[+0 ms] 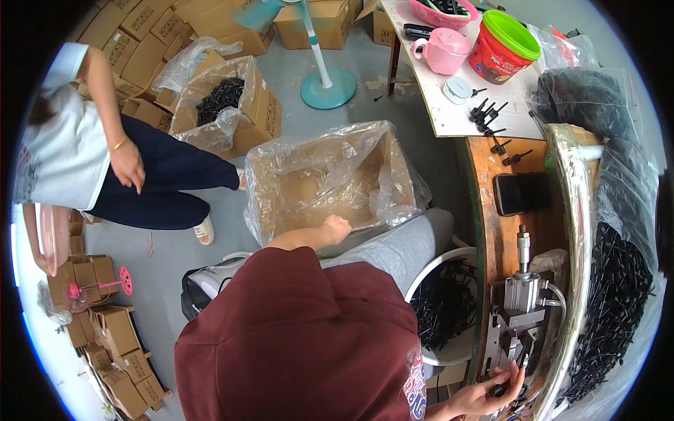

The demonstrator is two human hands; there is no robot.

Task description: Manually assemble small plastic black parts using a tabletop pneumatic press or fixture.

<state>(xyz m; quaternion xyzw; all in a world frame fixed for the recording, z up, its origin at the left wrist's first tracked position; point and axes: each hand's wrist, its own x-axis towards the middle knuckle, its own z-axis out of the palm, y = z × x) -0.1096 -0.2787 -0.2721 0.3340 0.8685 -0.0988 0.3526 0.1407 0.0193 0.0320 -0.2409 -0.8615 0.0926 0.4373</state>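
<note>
My left hand [336, 229] is closed in a loose fist above the near edge of a cardboard box [404, 179] lined with clear plastic. What its fingers hold, if anything, is hidden. At the lower right, my right hand [484, 398] has its thumb and fingers closed around a small black part [499, 389]. This hand is at the near end of a metal fixture [521, 298] with a cylinder on top, fixed to a wooden bench [491, 231]. A white bucket [449, 356] of black parts stands left of the fixture.
A black phone [522, 194] and several loose black parts [487, 116] lie on the bench. Black parts [609, 295] fill a plastic-lined bin on the right. A pink mug [444, 51] and red tub [500, 52] stand behind. Another person [77, 133] stands left, near a fan [328, 88].
</note>
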